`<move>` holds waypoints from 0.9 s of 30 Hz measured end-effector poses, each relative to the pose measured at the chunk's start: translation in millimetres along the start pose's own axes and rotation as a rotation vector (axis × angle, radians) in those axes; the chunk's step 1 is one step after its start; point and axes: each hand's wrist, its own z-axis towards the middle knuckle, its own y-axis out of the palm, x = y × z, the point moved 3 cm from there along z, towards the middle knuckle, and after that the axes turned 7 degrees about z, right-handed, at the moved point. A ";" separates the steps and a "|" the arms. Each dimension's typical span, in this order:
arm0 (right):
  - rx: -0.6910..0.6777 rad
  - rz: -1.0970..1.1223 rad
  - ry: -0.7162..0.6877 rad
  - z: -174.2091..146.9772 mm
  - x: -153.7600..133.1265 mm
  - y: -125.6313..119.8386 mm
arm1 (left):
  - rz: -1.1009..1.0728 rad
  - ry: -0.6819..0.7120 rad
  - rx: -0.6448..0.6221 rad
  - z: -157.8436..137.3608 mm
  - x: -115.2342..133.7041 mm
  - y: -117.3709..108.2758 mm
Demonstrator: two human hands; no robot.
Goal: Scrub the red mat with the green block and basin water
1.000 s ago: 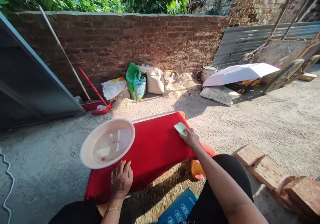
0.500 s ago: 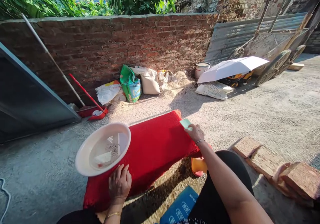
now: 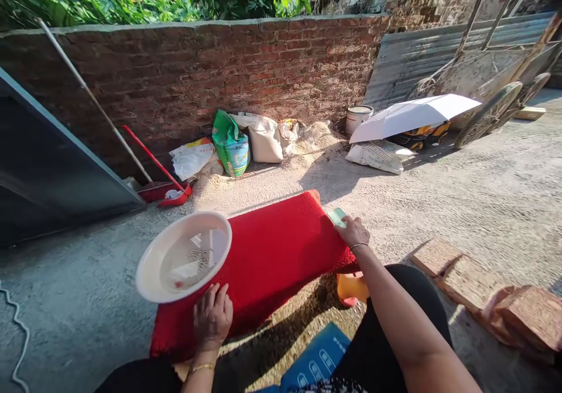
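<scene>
Right hand presses a pale green scraper against the far right edge of the red mat, fingers closed over it. Left hand lies flat and unclenched on the mat's near edge, just beside the white basin, which overhangs the mat's left side. Sacks lean against the brick wall beyond; bricks lie to the right.

Under my left hand, a red mat of coarse, matt pile; beside it, a smooth glossy white plastic basin. In my right hand, a smooth pale-green plastic scraper. Ground: rough matt concrete. Wall: rough brick.
</scene>
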 end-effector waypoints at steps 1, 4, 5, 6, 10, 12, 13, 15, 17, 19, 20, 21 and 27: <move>0.003 0.008 0.001 -2.3 0.4 -1.5 | -0.009 -0.006 -0.002 0.1 1.2 -1.4; -0.040 0.052 -0.083 -15.1 -11.1 6.5 | -0.027 -0.021 -0.034 0.6 6.0 -6.7; -0.062 0.064 -0.142 -21.0 -18.1 12.6 | -0.029 -0.026 -0.050 0.8 7.4 -8.2; -0.088 0.068 -0.209 -27.6 -25.7 19.7 | -0.035 -0.027 -0.068 0.9 8.7 -9.1; -0.212 -0.042 -0.428 -52.4 -47.2 47.3 | -0.064 -0.069 -0.100 0.5 10.6 -10.5; -0.230 -0.139 -0.488 -57.6 -49.0 54.0 | -0.086 -0.092 -0.108 -0.1 11.3 -11.0; -0.221 -0.179 -0.515 -57.9 -48.4 55.0 | -0.096 -0.102 -0.113 -0.3 11.8 -11.5; -0.195 -0.222 -0.562 -55.3 -46.0 54.1 | -0.116 -0.118 -0.128 -0.3 13.1 -12.6; -0.206 -0.208 -0.577 -50.7 -43.7 51.6 | -0.136 -0.132 -0.143 0.3 14.6 -13.7; -0.244 -0.181 -0.541 -46.9 -43.5 49.1 | -0.157 -0.148 -0.154 1.3 15.5 -14.7; -0.258 -0.177 -0.514 -46.3 -44.8 47.7 | -0.167 -0.154 -0.159 1.9 15.7 -15.2; -0.260 -0.180 -0.484 -46.8 -47.3 46.3 | -0.175 -0.160 -0.166 2.4 15.6 -15.8; -0.168 -0.132 -0.474 -97.2 -91.0 50.4 | -0.229 -0.150 -0.250 5.5 9.7 -20.9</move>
